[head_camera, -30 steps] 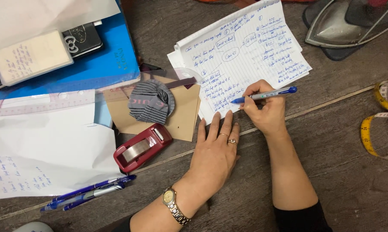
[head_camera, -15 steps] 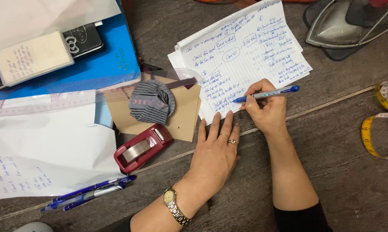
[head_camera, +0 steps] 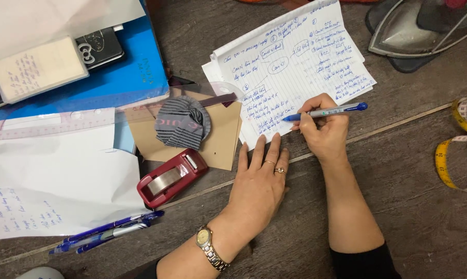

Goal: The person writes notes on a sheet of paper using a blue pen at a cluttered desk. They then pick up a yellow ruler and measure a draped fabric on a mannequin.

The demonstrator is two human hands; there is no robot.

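Blue pen (head_camera: 326,111) | right hand (head_camera: 324,132) grips | tip on lined paper (head_camera: 295,62)

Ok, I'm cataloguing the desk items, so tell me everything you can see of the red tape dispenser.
The tape dispenser is dark red, plastic-looking, with a clear-looking tape roll in its middle and a metal cutter at its upper-right end. It lies tilted on the wooden table, its left end beside white paper, the cutter end at a tan card. Neither hand touches it.

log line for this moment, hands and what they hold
right hand: holds blue pen, tip on lined sheet | left hand: flat on table, fingers touching sheet's edge
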